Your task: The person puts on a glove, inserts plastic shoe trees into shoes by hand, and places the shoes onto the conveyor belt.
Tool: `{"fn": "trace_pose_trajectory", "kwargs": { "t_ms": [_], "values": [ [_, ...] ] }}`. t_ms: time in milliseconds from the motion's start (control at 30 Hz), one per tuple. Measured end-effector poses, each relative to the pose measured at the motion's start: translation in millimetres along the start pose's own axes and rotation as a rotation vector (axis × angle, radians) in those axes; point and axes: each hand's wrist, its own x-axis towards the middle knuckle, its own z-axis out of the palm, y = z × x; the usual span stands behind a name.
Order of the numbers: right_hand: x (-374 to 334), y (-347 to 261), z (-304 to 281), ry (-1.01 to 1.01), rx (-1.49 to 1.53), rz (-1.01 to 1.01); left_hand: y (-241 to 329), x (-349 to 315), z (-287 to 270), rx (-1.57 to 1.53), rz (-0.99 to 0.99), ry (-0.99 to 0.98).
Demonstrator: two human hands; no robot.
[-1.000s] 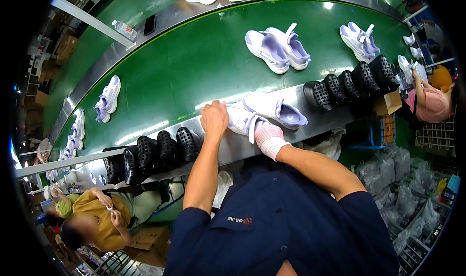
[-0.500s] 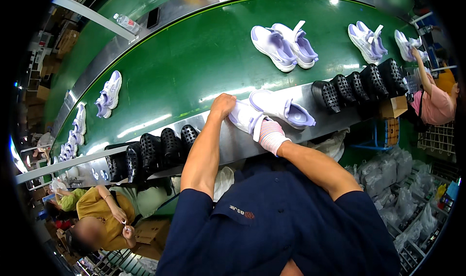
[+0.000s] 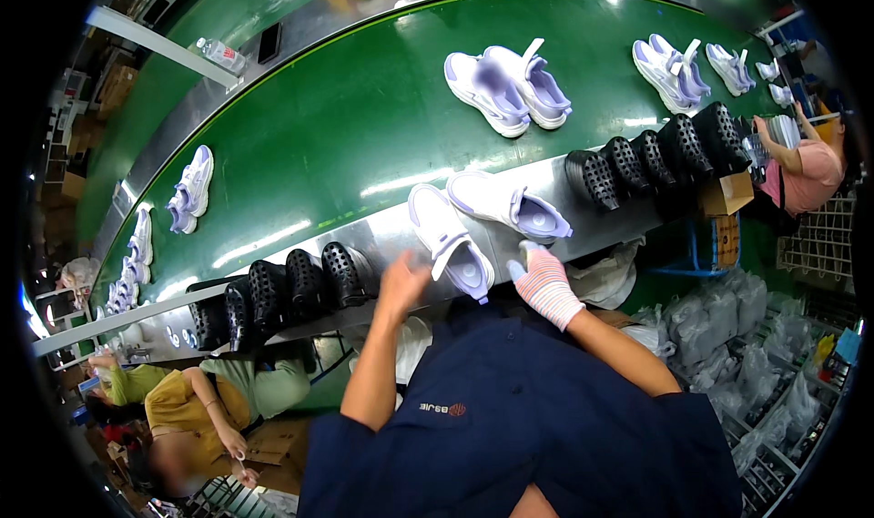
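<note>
Two white-and-lilac sneakers stand on the metal ledge in front of me, their openings facing me. The nearer sneaker has its heel at the ledge's near edge; the other sneaker is just beyond and to the right. Bare and smeared by motion, my left hand is close to the left side of the nearer sneaker; whether it touches is unclear. My right hand, in a striped knit glove, is open below the second sneaker's heel, thumb and fingers apart, holding nothing.
Black perforated shoe forms line the metal ledge, some at left, some at right. Further sneaker pairs sit on the green belt. Co-workers sit at left; another person works at right.
Both hands have come off the nearer sneaker and drawn back toward me. That sneaker has turned, its heel now closer to me. The view has shifted slightly.
</note>
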Motion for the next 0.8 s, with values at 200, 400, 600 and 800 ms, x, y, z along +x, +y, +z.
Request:
{"fn": "trace_pose_trajectory", "kwargs": {
  "t_ms": [200,400,600,800],
  "values": [
    [31.0,-12.6,47.7,-0.338,0.227,0.019,5.7,-36.9,66.9,-0.132,0.173,0.021],
    [10.9,-10.5,-61.9,0.338,-0.293,-0.285,35.5,-99.1,33.8,0.336,0.697,0.428],
    [23.1,-8.5,-40.4,-0.028,-0.332,0.039,51.2,-73.9,79.7,0.347,0.832,0.117],
    [6.6,-18.9,-12.9,-0.142,-0.096,-0.224,81.4,-54.9,97.6,0.599,0.380,-0.038]
  ]
}}
